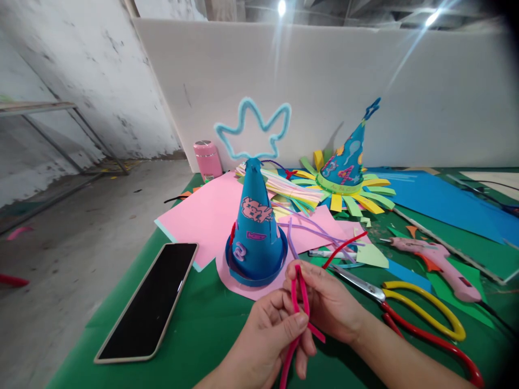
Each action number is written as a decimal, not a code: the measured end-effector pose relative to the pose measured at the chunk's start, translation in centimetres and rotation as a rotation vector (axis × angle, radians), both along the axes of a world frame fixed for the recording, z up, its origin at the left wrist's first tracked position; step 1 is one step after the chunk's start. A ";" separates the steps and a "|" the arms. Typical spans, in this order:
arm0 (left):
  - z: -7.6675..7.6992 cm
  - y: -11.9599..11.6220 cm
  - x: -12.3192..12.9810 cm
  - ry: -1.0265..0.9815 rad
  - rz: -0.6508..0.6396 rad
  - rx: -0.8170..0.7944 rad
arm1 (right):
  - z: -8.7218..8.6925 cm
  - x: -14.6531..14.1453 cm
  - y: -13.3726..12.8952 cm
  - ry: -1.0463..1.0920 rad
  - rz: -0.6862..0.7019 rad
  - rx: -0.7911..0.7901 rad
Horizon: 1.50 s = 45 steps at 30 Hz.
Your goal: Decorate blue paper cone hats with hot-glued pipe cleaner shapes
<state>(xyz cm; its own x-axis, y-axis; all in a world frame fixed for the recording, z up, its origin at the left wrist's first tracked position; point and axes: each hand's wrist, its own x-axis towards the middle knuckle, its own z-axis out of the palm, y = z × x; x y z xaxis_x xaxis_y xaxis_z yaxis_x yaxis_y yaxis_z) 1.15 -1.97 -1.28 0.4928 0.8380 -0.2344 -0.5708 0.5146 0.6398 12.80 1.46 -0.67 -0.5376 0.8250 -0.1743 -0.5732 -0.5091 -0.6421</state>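
A pink fuzzy stem (305,300), soft-piled and bent into a narrow loop with crossed legs, is held above the near edge of the table (203,324), just in front of a cone hat (259,253). The crossing is pinched by the thumb and fingers of the left hand (265,329), and the bent top is gripped by the fingertips of the right hand (330,297); the fingers of both are closed on the stem. The hat is made of smooth blue sheet with an upturned brim, and is topped by a fluffy, pale blue zigzag outline (265,128). Behind it, a second cone hat (344,167) is ringed by flat yellow and green strips.

Part of the loop is covered by the left thumb, and one long end is cut off by the lower edge. Whether the purple stems (292,240) meet the right hand cannot be told, nor can they be counted reliably.

Two cone hats, one phone (150,302), one pink canister (207,162), one pink glue gun (440,255) and one pair of scissors (379,293) with a yellow and a red handle are seen.
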 end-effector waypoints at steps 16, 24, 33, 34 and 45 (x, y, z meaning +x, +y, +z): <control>0.3 -0.1 -0.2 0.036 -0.020 0.005 | 0.1 -0.1 0.1 0.014 -0.015 0.010; 1.0 -0.3 -0.2 0.078 0.003 -0.022 | -0.2 -0.1 0.1 0.022 -0.024 -0.007; 0.6 0.2 -0.4 0.269 0.048 0.015 | 0.7 0.5 0.6 -0.309 -0.128 0.187; 0.7 0.2 -0.4 0.311 0.060 0.017 | 1.0 0.7 0.7 -0.404 -0.153 0.267; 1.2 -0.1 -0.3 0.471 0.065 0.048 | 1.6 1.3 1.0 -0.843 -0.283 0.708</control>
<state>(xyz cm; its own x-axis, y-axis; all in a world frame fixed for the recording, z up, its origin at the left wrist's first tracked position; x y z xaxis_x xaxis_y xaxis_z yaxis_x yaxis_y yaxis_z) 0.89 -2.07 -0.12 0.2886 0.8788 -0.3801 -0.2433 0.4512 0.8586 14.05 2.46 0.94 -0.2488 0.9550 0.1612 0.1414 0.2005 -0.9694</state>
